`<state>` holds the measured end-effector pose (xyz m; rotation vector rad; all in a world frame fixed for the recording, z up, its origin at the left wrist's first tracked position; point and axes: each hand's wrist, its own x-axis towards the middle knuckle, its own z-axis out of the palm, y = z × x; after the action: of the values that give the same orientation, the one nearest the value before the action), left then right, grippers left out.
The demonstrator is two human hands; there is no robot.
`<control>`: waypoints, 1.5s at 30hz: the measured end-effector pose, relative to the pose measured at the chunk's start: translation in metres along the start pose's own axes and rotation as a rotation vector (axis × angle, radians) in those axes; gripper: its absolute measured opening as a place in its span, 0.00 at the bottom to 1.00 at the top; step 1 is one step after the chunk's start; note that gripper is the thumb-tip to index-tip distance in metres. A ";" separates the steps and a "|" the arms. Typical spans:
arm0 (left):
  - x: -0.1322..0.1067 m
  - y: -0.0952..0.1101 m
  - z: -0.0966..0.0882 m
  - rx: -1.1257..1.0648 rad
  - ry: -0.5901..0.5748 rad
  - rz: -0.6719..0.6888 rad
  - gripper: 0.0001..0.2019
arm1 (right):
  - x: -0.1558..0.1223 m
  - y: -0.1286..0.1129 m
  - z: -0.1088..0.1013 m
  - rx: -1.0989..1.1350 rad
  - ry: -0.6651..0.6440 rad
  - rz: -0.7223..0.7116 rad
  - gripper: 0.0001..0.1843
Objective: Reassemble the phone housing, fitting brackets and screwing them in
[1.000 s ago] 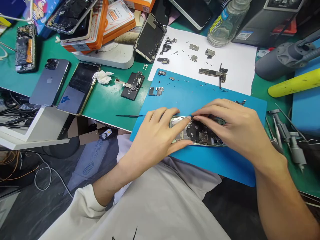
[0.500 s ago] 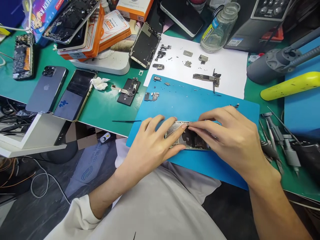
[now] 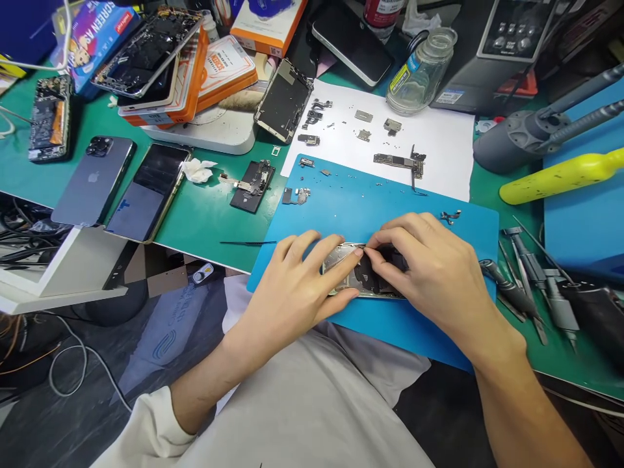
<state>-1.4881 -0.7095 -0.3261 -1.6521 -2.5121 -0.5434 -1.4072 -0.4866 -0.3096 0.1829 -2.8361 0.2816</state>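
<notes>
An opened phone housing (image 3: 364, 276), its dark inner parts showing, lies on the blue mat (image 3: 414, 335). My left hand (image 3: 297, 286) holds the housing at its left end, with the thumb by the near edge and fingertips along the far one. Near the left index fingertip, at the housing's far edge, my right hand (image 3: 429, 270) is closed in a pinch. Whatever sits in that pinch is too small to make out. The right hand hides the housing's right end. A small flex cable (image 3: 451, 216) rests on the mat beyond that hand.
White paper (image 3: 441, 140) at the back carries a logic board (image 3: 397, 160) and small metal parts. A battery (image 3: 251, 188) and several phones lie to the left. Screwdrivers and tweezers (image 3: 529, 273) lie on the right. A glass jar (image 3: 422, 75) stands behind the paper.
My right hand has drawn its fingers closer into a pinch and shifted slightly left, uncovering the flex cable behind it. My left hand keeps its hold. The whole view has shifted slightly.
</notes>
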 end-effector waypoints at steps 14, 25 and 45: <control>0.006 0.003 0.000 -0.052 -0.007 -0.058 0.20 | 0.001 -0.005 -0.005 -0.029 -0.002 0.086 0.04; 0.003 0.002 0.003 -0.030 -0.001 -0.018 0.27 | 0.004 -0.007 -0.001 0.150 -0.018 0.174 0.07; 0.009 0.010 0.007 -0.065 0.034 -0.056 0.25 | -0.045 -0.013 -0.055 0.205 0.715 0.848 0.12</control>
<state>-1.4822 -0.6959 -0.3277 -1.5836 -2.5496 -0.6598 -1.3483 -0.4830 -0.2691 -0.9086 -2.0130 0.6468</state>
